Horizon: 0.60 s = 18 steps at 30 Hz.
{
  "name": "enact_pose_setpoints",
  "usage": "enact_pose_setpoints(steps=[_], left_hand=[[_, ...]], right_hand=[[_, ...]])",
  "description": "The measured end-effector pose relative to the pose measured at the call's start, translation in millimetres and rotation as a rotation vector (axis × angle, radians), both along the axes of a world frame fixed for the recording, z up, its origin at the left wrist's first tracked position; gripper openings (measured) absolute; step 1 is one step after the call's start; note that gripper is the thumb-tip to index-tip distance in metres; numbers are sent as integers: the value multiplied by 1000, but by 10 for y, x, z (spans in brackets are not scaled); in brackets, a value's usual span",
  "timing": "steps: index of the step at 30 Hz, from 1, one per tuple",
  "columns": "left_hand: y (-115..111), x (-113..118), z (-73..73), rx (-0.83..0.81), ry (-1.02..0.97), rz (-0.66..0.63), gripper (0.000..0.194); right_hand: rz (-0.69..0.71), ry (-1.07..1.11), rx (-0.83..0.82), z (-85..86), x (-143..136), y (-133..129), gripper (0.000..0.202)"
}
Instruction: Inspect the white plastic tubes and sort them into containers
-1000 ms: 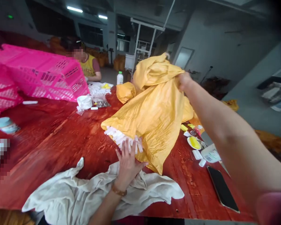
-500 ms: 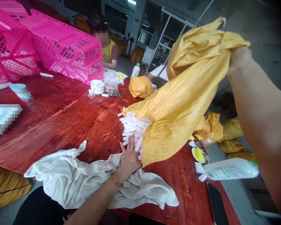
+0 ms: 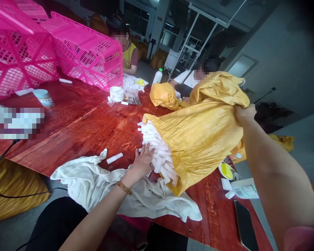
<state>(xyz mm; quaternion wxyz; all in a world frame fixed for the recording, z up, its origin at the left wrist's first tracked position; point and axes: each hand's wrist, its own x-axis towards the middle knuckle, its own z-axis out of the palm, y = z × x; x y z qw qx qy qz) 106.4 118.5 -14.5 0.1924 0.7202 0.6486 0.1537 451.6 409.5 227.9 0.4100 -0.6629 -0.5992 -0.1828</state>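
My right hand (image 3: 245, 113) is closed on the gathered upper part of a large yellow sack (image 3: 206, 136), raised at the right. The sack's open mouth lies on the red table, with a pile of small white tubes (image 3: 157, 144) spilling from it. Spread at the left edge of that pile, my left hand (image 3: 143, 161) touches the tubes with its fingers apart and grips nothing. A single white tube (image 3: 114, 158) lies left of it. Below the hand, a crumpled white cloth (image 3: 99, 188) covers the table's near edge.
Pink crates (image 3: 86, 48) stand at the back left, near a blue-lidded jar (image 3: 43, 97). White dishes (image 3: 117, 94) and a yellow bundle (image 3: 163, 96) are farther back. A phone (image 3: 246, 223) and a white bottle (image 3: 244, 188) lie at the right. Two people sit across the table.
My right hand has come down with the sack's upper end. More white tubes now show at its mouth, and one lies apart on the table. The view has shifted.
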Motion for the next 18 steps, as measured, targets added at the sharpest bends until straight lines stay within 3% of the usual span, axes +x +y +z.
enact_pose_setpoints(steps=[2,4,6,7,10,12,14,16,18], left_hand=[[-141,-260,-7,127,52,115,62],[-276,-546,-83,182,114,403,61],[-362,-734,-194,96,151,681,71],[-378,-760,-246,35,146,738,75],[-331,-593,-309,-34,13,643,71],[-291,-446,-246,45,-156,545,67],[-366,-435,-137,248,-320,444,61],[-650,-580,-67,506,-452,418,49],[-1125,-807,-132,688,-551,557,32]], right_hand=[[-114,19,-139,-66,131,-27,119],[-151,-27,-215,-140,204,-174,127],[-36,-151,-161,-274,132,-496,128],[63,-228,-96,-382,20,-733,127],[425,-326,118,-896,-590,-1719,110],[756,-314,-21,-1354,-1076,-2506,81],[1067,-272,-210,-1817,-1469,-3248,69],[1322,-303,-246,-2206,-1739,-3816,58],[1528,-371,-285,-2478,-1944,-4154,48]])
